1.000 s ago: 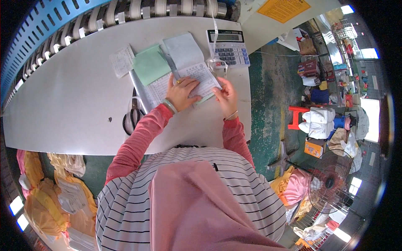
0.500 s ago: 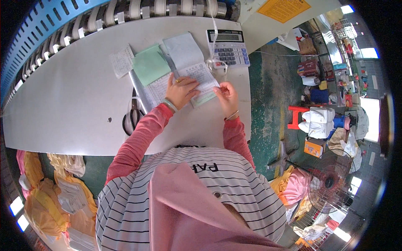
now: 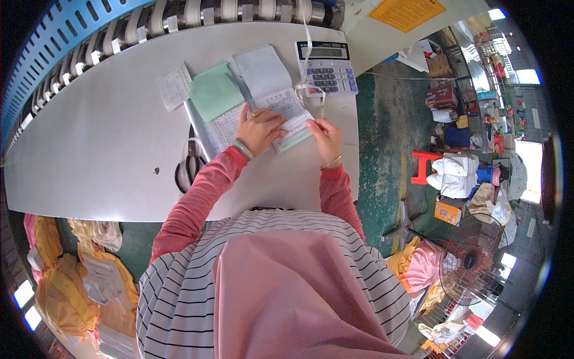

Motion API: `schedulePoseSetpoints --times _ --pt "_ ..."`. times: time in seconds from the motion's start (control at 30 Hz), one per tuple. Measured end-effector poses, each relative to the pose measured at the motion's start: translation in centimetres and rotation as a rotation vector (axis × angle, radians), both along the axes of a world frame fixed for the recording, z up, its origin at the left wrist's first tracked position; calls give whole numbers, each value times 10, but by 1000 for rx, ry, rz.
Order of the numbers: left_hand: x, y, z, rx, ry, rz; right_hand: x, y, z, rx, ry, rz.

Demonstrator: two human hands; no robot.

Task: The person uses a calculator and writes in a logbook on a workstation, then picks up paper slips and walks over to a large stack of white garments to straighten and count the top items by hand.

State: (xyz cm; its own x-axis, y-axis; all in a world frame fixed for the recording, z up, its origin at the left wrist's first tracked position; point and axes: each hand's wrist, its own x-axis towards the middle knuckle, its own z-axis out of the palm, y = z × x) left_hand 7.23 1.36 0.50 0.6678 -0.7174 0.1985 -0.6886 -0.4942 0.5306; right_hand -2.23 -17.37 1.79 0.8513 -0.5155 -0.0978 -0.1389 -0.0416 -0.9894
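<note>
Left hand: yours (image 3: 256, 133) lies palm down across the paperwork, fingers slightly apart and clamped on nothing; fingertips rest on the white form (image 3: 282, 106).
Right hand: yours (image 3: 327, 142) has thumb and fingers together, pinching the white form at its lower right edge.
White form: on the bench (image 3: 101, 143) in front of you, partly under your left hand; the green slip (image 3: 296, 139) shows below its lower edge.
Blue-grey sheet: (image 3: 262, 70) directly above the white form, blank side up.
Green sheet: (image 3: 215, 94) left of the blue-grey one, above a printed page (image 3: 225, 125) that runs down to your left wrist.
Small printed slip: (image 3: 173, 88) at the green sheet's upper left, tilted.
Calculator: (image 3: 327, 76) above your right hand, near the bench's right edge; a white strip (image 3: 308, 45) hangs over its left side.
Scissors: (image 3: 190, 170) left of your left forearm, black handles toward you, blades partly hidden at the paperwork's edge.
Wrists: one bracelet on each; yellow ring (image 3: 255, 115) on your left hand.
Machine: row of rollers (image 3: 206, 15) along the bench's far edge, blue slotted panel (image 3: 66, 33) at upper left.
Floor, right: red stool (image 3: 420, 169), white bundles (image 3: 457, 176) beside it, black fan (image 3: 471, 261) nearer you.
</note>
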Motion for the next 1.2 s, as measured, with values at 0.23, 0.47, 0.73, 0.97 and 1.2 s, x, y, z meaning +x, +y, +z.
schedulePoseSetpoints --times 0.23,0.47,0.73,0.97,1.2 --pt "1 0 0 3 -18 -6 1 3 5 -83 -13 -5" --pt "12 -2 -3 -62 57 65 -4 6 -2 -73 0 -69" --pt "56 -4 45 -542 -223 396 -11 11 -1 -662 -126 -97" --pt "33 5 21 -136 -262 -178 -1 11 22 -1103 -282 -51" --pt "39 6 9 29 -197 -32 10 -3 27 -373 -222 245"
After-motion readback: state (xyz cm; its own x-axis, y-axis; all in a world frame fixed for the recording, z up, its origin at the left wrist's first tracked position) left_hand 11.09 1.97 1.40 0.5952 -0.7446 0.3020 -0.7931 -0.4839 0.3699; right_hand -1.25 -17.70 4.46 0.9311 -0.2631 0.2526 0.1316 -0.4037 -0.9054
